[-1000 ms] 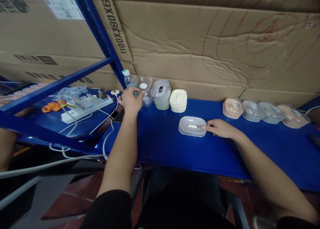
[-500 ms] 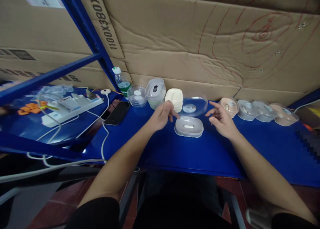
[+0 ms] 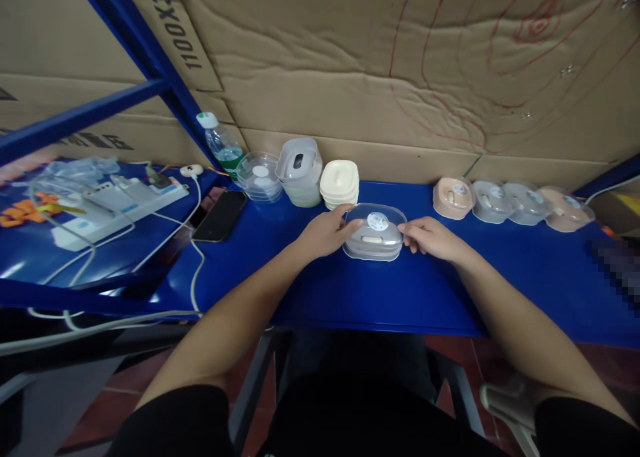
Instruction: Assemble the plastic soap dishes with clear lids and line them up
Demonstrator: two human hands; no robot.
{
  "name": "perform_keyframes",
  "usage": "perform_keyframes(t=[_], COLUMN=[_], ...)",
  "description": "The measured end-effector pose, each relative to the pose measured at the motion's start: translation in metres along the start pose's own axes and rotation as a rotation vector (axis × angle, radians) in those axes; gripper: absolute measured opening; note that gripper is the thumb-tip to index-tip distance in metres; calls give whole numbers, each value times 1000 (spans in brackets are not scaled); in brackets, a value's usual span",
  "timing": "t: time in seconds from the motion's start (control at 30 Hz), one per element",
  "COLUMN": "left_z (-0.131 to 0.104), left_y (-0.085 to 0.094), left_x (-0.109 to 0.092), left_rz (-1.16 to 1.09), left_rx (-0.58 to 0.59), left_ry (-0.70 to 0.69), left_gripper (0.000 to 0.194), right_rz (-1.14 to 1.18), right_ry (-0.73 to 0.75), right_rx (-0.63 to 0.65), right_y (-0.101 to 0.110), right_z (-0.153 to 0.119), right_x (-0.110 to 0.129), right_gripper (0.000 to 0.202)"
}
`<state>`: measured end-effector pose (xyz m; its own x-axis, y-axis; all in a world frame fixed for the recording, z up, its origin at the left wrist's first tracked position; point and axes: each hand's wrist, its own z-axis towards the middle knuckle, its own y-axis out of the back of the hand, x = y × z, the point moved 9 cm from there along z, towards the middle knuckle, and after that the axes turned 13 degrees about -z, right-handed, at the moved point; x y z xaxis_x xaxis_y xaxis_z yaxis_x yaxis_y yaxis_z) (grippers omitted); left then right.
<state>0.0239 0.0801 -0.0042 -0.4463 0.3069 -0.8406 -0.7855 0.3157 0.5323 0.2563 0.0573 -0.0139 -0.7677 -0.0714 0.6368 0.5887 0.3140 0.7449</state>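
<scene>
A clear plastic lid (image 3: 391, 215) with a round printed sticker sits over a grey oval container (image 3: 373, 252) that has a pale oblong piece in its middle. My left hand (image 3: 327, 234) grips the lid's left end, thumb on top. At the opposite end, the closed fingers of my right hand (image 3: 427, 237) pinch the rim. Whether the lid is pressed fully down, I cannot tell. Just behind my left hand stands a stack of cream containers (image 3: 340, 182).
Grey containers (image 3: 301, 170) and clear lids (image 3: 260, 177) are stacked left of the cream ones, near a water bottle (image 3: 223, 147) and a phone (image 3: 220, 216). Several lidded boxes (image 3: 493, 200) line the back right. A power strip (image 3: 120, 210) with cables lies at the left.
The clear lid has come from behind the grey container to over it. My hands have moved inward and closed on the lid's two ends. The view has tilted slightly.
</scene>
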Motion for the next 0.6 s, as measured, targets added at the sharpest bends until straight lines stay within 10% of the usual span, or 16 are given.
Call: perform_keyframes(t=[0.23, 0.6], left_z=[-8, -8], left_y=[-12, -11], left_x=[-4, -8], left_rz=[298, 249], left_rx=[225, 244], left_ry=[107, 66], left_gripper=[63, 64], right_rz=[-133, -51], right_ry=[-13, 62], right_rx=[112, 137], right_y=[-8, -6], right_z=[4, 5], right_x=[-7, -7], right_gripper=[65, 52])
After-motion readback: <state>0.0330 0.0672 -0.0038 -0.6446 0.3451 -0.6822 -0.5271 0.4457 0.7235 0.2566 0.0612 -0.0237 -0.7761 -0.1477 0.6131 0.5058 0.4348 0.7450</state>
